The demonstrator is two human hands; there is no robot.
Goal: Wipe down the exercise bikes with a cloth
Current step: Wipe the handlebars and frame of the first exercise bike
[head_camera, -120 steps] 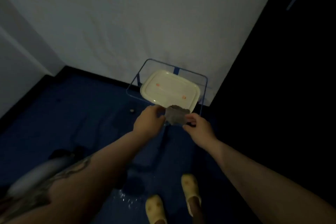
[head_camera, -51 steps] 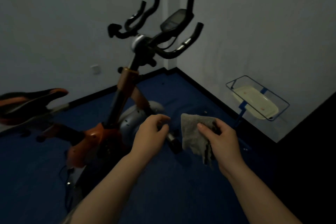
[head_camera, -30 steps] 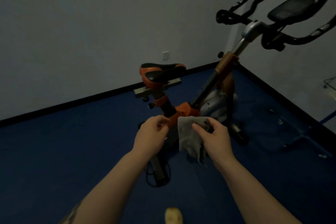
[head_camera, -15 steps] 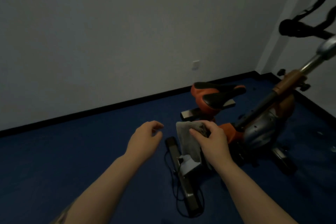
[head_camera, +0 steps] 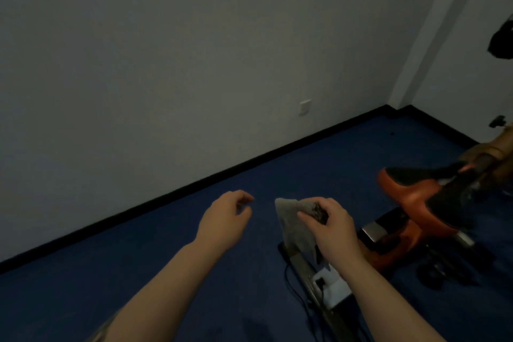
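A grey cloth [head_camera: 295,226] hangs pinched in the right hand [head_camera: 331,226], in front of the person, just left of an orange exercise bike [head_camera: 416,203] at the right edge. The left hand [head_camera: 224,218] hovers loosely curled, holding nothing. Wiping seems not yet begun; next, the cloth must reach the saddle [head_camera: 410,183].

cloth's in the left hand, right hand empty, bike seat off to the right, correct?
Hands are swapped. The head view shows the right hand gripping the grey cloth, while the left hand hangs loosely curled and holds nothing. The bike seat is indeed off to the right.
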